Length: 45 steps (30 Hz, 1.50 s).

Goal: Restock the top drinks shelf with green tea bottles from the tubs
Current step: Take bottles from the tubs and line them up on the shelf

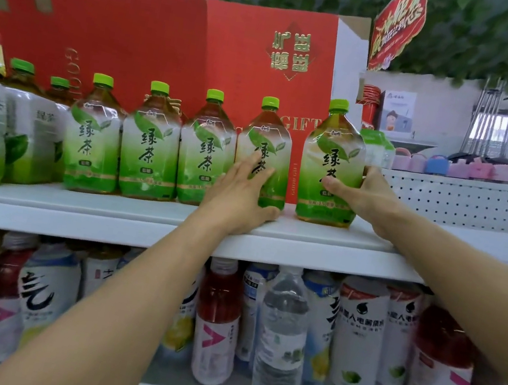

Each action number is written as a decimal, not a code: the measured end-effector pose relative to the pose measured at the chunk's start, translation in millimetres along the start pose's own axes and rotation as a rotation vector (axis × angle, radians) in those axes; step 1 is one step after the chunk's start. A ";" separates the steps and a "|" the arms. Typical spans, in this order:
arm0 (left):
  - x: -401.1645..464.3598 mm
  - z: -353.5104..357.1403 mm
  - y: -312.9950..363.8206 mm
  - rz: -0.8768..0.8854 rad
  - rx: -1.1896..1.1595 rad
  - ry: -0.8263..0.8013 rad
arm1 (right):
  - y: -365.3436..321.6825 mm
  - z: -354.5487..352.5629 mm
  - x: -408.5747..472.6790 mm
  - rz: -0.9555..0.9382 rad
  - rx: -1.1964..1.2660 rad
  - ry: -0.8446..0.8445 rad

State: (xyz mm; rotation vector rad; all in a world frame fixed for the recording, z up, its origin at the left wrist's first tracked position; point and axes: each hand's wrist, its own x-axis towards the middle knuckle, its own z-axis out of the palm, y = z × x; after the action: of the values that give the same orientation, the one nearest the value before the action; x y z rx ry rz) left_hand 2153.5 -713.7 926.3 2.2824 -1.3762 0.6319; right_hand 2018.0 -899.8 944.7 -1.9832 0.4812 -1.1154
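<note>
White top shelf: row of upright green tea bottles, red gift box behind

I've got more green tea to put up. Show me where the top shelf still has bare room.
Bare white top shelf runs right of the end bottle that the right hand grips. A narrow gap sits between that bottle and the next bottle, under the left hand. A front strip is bare. Leftward, bottles stand side by side before the red gift box.
</note>
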 end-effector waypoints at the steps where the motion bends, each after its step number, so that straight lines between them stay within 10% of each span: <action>1: 0.5 0.3 0.0 -0.001 0.009 -0.004 | -0.5 2.1 3.2 0.015 -0.021 -0.007; 19: -6.0 -3.0 5.8 -0.034 0.092 0.174 | -12.1 27.2 -10.3 0.117 -0.399 0.070; 27: -56.7 -8.1 16.9 0.078 -0.096 0.407 | -37.6 16.2 -133.7 -0.216 -0.772 0.186; 45: -239.8 120.7 191.6 0.322 -0.418 -0.067 | 87.3 -158.8 -395.3 0.062 -1.042 0.289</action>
State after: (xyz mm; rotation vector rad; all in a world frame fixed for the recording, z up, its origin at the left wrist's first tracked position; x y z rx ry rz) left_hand 1903.9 -692.3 711.8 1.7853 -1.7385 0.3203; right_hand 1675.6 -769.8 710.3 -2.6210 1.5000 -1.2401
